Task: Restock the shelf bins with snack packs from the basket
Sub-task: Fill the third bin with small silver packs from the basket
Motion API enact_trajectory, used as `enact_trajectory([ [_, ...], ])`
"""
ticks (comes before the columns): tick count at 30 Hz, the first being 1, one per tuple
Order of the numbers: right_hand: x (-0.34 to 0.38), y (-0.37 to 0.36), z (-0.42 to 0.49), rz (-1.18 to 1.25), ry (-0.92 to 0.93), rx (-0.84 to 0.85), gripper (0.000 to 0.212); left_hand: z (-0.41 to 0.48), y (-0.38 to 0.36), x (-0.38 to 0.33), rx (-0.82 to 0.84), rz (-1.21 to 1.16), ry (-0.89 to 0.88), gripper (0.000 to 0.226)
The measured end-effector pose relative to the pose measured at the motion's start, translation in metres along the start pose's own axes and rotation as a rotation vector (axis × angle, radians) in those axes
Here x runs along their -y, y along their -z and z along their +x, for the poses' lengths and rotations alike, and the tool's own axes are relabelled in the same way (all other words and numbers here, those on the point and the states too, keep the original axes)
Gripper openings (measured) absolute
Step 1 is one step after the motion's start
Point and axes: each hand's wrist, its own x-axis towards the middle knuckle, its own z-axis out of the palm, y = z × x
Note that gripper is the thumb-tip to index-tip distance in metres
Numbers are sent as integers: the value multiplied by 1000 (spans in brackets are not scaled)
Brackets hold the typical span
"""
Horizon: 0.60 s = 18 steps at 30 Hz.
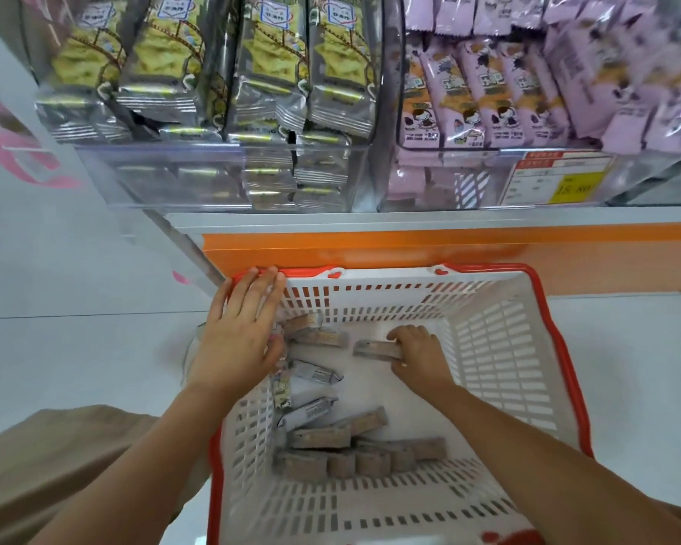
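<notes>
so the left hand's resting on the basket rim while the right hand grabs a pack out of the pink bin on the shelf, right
Not quite. The left hand does rest on the rim of the basket, but the right hand is down inside the basket, gripping a snack pack there, not in the pink bin on the shelf. The head view shows it.

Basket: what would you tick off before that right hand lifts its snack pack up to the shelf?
1. Right hand, fingers curled round the snack pack: ok.
2. That pack lies apart from the other packs: ok.
3. Left hand rests on the basket rim: ok.
4. Wrapper matches a shelf bin: cannot tell, blurred.
5. Room left in the bins: cannot tell.
</notes>
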Motion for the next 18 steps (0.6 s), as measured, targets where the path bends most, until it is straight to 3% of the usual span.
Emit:
enact_trajectory([
  [5, 18, 58, -23, 261, 90, -89, 40, -1, 4, -5, 53, 1, 27, 77],
  [9, 29, 114, -44, 394, 92, -155, 42, 5, 19, -61, 35, -142, 67, 70],
  [12, 43, 157, -65, 536, 89, -202, 42, 19, 39, -113, 101, -451, -21, 67],
  [14, 53, 183, -80, 611, 110, -256, 43, 29, 58, -139, 144, -708, -35, 54],
  [18, 57, 223, -100, 737, 162, -371, 45, 42, 100, -175, 76, -1090, -71, 29],
])
